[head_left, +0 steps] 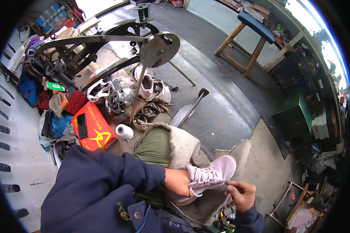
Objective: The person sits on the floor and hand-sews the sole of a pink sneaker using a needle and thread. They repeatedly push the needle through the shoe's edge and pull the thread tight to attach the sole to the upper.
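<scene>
Our left hand [177, 182], grip hidden, is inside the pink shoe [210, 174]; our right hand [242, 195] pinches closed by its toe [229, 166], contents unclear

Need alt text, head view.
A person's left hand reaches into a pale pink lace-up sneaker; the right hand pinches beside its toe. Beyond stand a dark metal machine with a grey disc and a blue-topped wooden stool.

- We see matt woven fabric on the pink sneaker [216, 171].
- The lap cover [182, 143] looks rough and frayed, perhaps suede; we can't be sure.
- Our jacket sleeve [101, 167] is matt cloth.
- We find smooth grey metal on the handwheel [153, 50].
- The red shoebox [99, 123] is smooth card.
- The stool [256, 27] pairs wooden legs with a smooth blue seat.
</scene>
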